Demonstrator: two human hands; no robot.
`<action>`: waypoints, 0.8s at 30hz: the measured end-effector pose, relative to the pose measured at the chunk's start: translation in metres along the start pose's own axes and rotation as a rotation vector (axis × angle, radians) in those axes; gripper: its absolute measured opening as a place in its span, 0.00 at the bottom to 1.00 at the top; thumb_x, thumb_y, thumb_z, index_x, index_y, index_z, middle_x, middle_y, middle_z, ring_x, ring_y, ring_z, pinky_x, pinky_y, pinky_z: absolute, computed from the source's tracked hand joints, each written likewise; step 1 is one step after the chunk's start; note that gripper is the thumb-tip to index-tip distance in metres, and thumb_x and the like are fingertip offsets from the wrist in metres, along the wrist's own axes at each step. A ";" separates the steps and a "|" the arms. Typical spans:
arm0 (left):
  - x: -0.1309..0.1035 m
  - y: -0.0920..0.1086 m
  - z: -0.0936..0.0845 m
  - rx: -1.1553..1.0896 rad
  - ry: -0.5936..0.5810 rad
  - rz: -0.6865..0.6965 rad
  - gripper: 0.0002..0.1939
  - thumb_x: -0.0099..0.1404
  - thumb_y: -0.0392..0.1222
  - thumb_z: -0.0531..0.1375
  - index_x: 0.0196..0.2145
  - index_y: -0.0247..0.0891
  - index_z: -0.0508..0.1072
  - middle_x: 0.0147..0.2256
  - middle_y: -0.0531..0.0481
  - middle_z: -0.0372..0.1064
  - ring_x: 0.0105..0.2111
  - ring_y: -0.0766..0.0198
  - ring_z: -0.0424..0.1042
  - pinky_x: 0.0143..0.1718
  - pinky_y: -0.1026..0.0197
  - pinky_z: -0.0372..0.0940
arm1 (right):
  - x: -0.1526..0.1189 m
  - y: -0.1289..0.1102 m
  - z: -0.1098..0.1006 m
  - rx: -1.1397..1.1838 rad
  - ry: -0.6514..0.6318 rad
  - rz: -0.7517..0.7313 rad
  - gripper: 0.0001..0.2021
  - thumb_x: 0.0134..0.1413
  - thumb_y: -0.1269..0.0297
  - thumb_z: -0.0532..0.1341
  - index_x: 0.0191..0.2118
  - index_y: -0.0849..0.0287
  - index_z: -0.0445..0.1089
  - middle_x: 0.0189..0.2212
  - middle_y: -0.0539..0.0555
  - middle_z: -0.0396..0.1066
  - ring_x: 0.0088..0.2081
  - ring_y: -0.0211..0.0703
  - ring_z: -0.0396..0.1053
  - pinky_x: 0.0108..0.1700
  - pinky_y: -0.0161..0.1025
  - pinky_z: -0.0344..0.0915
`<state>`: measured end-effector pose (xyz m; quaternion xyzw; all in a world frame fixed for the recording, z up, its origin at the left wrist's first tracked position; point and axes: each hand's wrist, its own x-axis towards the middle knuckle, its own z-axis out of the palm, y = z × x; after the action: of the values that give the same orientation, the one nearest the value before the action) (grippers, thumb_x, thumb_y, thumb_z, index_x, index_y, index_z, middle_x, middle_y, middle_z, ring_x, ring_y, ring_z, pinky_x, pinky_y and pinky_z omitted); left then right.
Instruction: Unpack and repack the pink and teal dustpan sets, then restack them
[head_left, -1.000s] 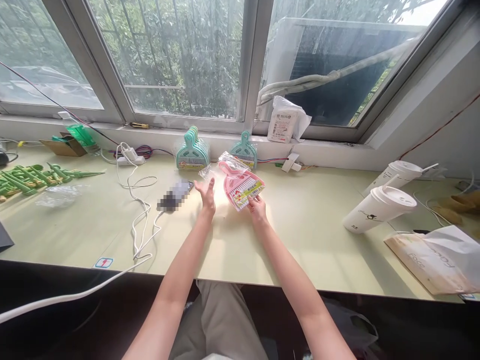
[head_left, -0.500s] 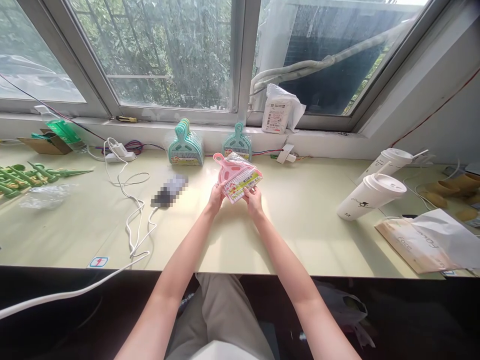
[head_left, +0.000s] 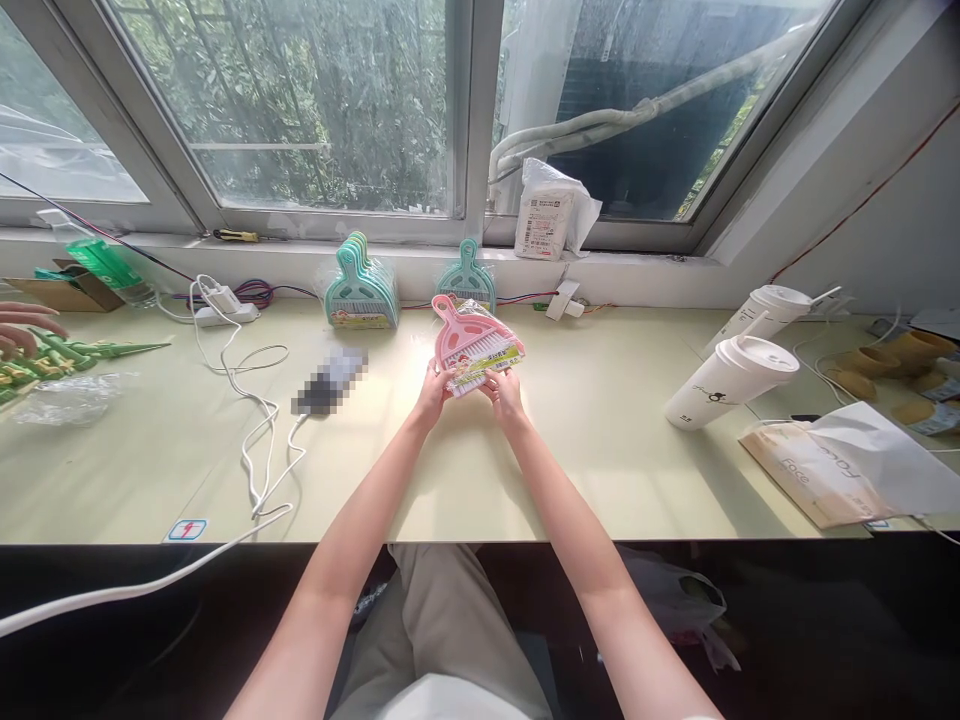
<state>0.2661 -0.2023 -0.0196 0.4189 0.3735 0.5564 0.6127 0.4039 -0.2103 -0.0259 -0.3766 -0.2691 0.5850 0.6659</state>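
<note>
I hold a pink mini dustpan-and-brush set in clear wrap above the pale green table, handle pointing away from me. My left hand grips its near left edge and my right hand grips its near right edge. Behind it, against the wall under the window, stand a stack of teal dustpan sets and a smaller teal pile.
A blurred phone with a white cable lies left of my hands. Two lidded white cups and a paper bag sit at right. Another person's hand rests by green plastic pieces at far left. A white packet stands on the sill.
My left hand, open beside the pink set a second ago, has closed on its left edge. Both hands now hold it upright-ish. Another person's hand has appeared at far left.
</note>
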 end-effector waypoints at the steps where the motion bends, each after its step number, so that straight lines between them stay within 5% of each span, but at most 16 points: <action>1: 0.001 0.000 -0.001 0.017 0.012 0.007 0.28 0.51 0.45 0.64 0.49 0.42 0.62 0.47 0.47 0.70 0.44 0.56 0.72 0.36 0.59 0.69 | 0.001 -0.002 0.000 0.007 0.001 0.004 0.13 0.48 0.70 0.62 0.41 0.57 0.63 0.38 0.51 0.74 0.37 0.39 0.75 0.44 0.42 0.74; 7: 0.000 0.001 -0.002 0.117 -0.039 0.054 0.27 0.53 0.47 0.62 0.50 0.43 0.61 0.47 0.48 0.70 0.42 0.57 0.72 0.31 0.61 0.67 | 0.007 -0.012 -0.009 0.070 0.087 -0.082 0.13 0.47 0.70 0.63 0.41 0.57 0.64 0.40 0.52 0.74 0.41 0.39 0.74 0.48 0.40 0.72; 16: -0.013 0.005 0.005 0.136 -0.140 0.079 0.31 0.56 0.49 0.62 0.56 0.47 0.59 0.53 0.47 0.68 0.48 0.53 0.71 0.39 0.55 0.70 | 0.007 -0.013 -0.014 0.003 0.176 -0.097 0.21 0.40 0.68 0.70 0.43 0.58 0.67 0.42 0.56 0.75 0.42 0.44 0.74 0.45 0.41 0.74; 24: -0.014 -0.006 0.017 0.109 -0.322 -0.124 0.32 0.59 0.53 0.62 0.60 0.45 0.63 0.55 0.40 0.68 0.49 0.47 0.73 0.47 0.46 0.68 | 0.008 -0.014 -0.019 0.045 0.296 -0.206 0.18 0.43 0.69 0.68 0.43 0.60 0.68 0.47 0.58 0.74 0.46 0.43 0.74 0.47 0.39 0.73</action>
<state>0.2824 -0.2176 -0.0194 0.5111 0.3253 0.4224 0.6742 0.4288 -0.2062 -0.0264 -0.4141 -0.1921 0.4575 0.7631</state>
